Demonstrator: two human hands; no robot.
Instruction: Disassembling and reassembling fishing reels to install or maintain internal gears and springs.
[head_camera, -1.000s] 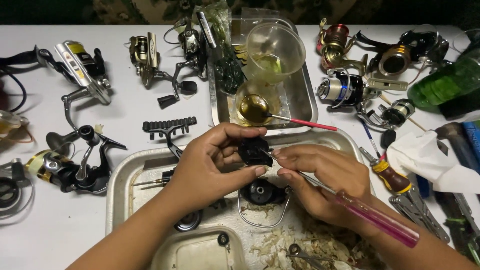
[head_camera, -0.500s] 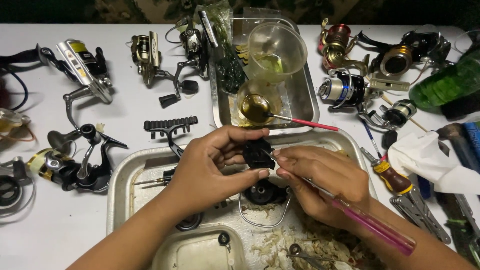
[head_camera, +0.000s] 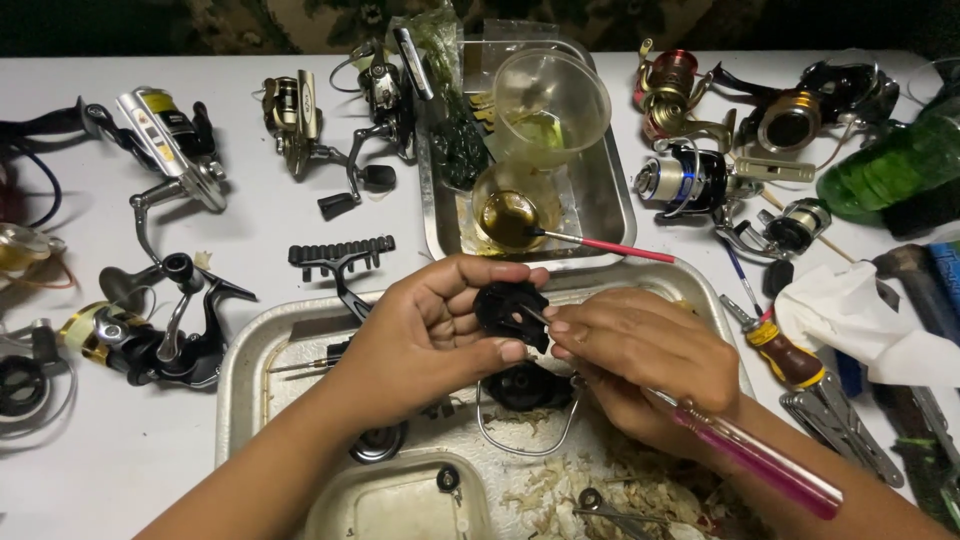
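My left hand (head_camera: 435, 325) pinches a small black plastic reel part (head_camera: 512, 312) above a metal tray (head_camera: 245, 360). My right hand (head_camera: 640, 355) grips a pink-handled screwdriver (head_camera: 760, 460), its thin tip touching the black part. Below the part, a black reel body with a wire bail (head_camera: 528, 395) lies in the tray. Shredded pale debris (head_camera: 590, 480) covers the tray's near side.
A second metal tray (head_camera: 605, 190) behind holds a clear cup (head_camera: 552, 100), a small bowl of brown oil (head_camera: 508, 215) and a red brush (head_camera: 610, 247). Several fishing reels lie left (head_camera: 170, 140) and right (head_camera: 690, 180). An orange-handled screwdriver (head_camera: 785, 355), pliers (head_camera: 850, 430), white tissue (head_camera: 860, 320) and a green bottle (head_camera: 890, 165) sit right.
Both hands and the black part have stayed almost still; the part turned slightly between my left fingers as the screwdriver tip worked at it.
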